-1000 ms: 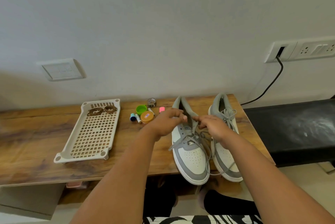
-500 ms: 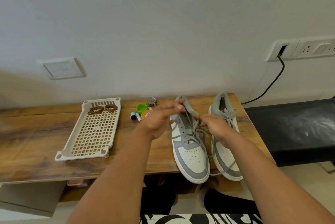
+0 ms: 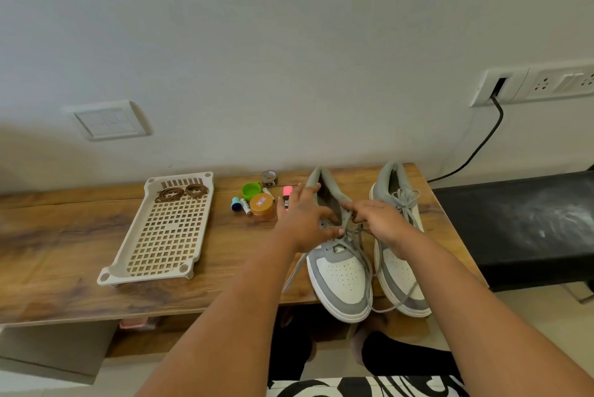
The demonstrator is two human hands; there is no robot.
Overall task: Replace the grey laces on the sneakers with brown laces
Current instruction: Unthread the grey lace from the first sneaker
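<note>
Two grey-and-white sneakers stand side by side at the right end of the wooden table point(image 3: 64, 252), toes toward me. My left hand point(image 3: 305, 220) rests on the left sneaker point(image 3: 340, 277), fingers stretched along its collar and thumb by the eyelets. At that shoe's upper eyelets, my right hand point(image 3: 379, 223) pinches the grey lace point(image 3: 294, 271), whose loose end hangs over the shoe's left side. The right sneaker point(image 3: 398, 268) is still laced and tied in grey. Two coiled brown laces point(image 3: 181, 192) lie at the far end of a white perforated tray point(image 3: 160, 277).
Between tray and shoes sit an orange-lidded jar point(image 3: 262, 204), a green cap point(image 3: 250, 191), markers, a pink highlighter point(image 3: 286, 194) and a small tape roll point(image 3: 269, 178). A black bench point(image 3: 514, 229) adjoins the table on the right. A black cable point(image 3: 475, 152) runs from a wall socket.
My left hand has let its pinch go and spread its fingers along the left sneaker's collar. The grey lace has come looser and one end now hangs off the shoe's left side.
</note>
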